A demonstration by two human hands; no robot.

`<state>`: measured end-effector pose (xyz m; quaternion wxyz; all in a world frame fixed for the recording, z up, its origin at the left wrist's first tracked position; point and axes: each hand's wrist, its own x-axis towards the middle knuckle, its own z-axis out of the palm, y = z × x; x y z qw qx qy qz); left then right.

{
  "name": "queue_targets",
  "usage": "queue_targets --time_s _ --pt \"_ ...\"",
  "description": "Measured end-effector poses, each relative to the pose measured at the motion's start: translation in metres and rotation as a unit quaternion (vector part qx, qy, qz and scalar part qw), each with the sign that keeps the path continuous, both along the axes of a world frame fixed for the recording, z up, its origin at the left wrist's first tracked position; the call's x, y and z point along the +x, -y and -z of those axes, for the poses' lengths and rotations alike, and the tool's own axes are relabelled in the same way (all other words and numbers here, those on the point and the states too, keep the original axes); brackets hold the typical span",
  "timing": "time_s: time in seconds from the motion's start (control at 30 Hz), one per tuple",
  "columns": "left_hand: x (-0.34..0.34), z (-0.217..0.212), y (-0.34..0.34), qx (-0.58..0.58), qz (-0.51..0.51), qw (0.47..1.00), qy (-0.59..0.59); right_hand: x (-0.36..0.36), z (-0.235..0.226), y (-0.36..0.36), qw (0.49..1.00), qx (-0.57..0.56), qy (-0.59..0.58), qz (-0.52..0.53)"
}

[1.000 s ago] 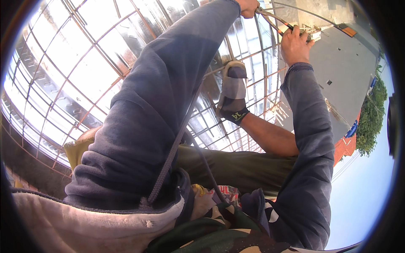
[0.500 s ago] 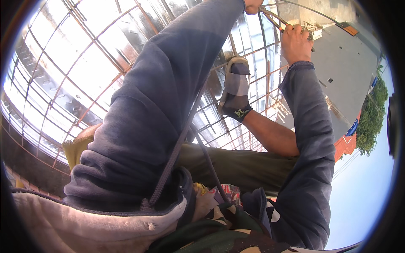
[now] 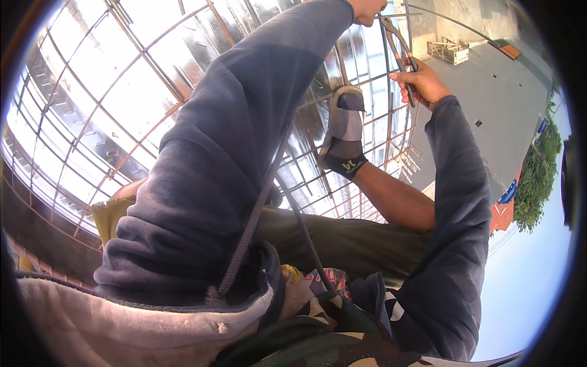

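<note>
My right hand (image 3: pixel 424 84), at the upper right, is closed around the handles of a pair of pincers (image 3: pixel 397 44) with orange-marked handles. The handles are spread, and the jaws point up and away from me, beside my left hand. My left hand (image 3: pixel 368 11) is partly cut off by the top edge; its fingers look bent together at the pincers' jaws, and what they hold is hidden. Below both hands lies a grid of reinforcing bars (image 3: pixel 139 55) over shiny metal sheeting (image 3: pixel 199 37).
My foot in a sandal (image 3: pixel 344 125) rests on the bars. Beyond my right arm is a grey concrete surface (image 3: pixel 483 85) with a small wooden frame (image 3: pixel 449 51) on it. A long thin bar (image 3: pixel 449 22) curves across the top right. Trees (image 3: pixel 538 177) stand at the right.
My right hand has moved down and slightly right, and the pincers have turned to stand more upright, with handles spread. My left hand has shifted only slightly.
</note>
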<state>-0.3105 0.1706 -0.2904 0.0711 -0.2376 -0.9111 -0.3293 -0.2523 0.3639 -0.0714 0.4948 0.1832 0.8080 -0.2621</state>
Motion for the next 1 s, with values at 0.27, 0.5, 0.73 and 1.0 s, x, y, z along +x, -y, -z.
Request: queue_targets --time_s 0.27,0.5,0.73,1.0 --pt "-0.013 0.000 0.010 -0.037 0.067 0.996 0.043 -0.042 -0.013 -0.020 0.824 0.189 -0.216 -0.488" --pt "-0.009 -0.015 0.004 0.001 0.075 0.993 0.095 -0.083 0.010 -0.084 0.615 0.287 -0.315 -0.663" --pt "-0.009 -0.038 0.006 -0.058 0.045 0.987 0.142 -0.122 0.047 -0.087 0.654 0.203 -0.372 -0.627" --pt "0.023 -0.055 -0.017 -0.043 -0.087 0.994 0.046 -0.091 0.010 -0.069 0.777 0.204 -0.242 -0.544"
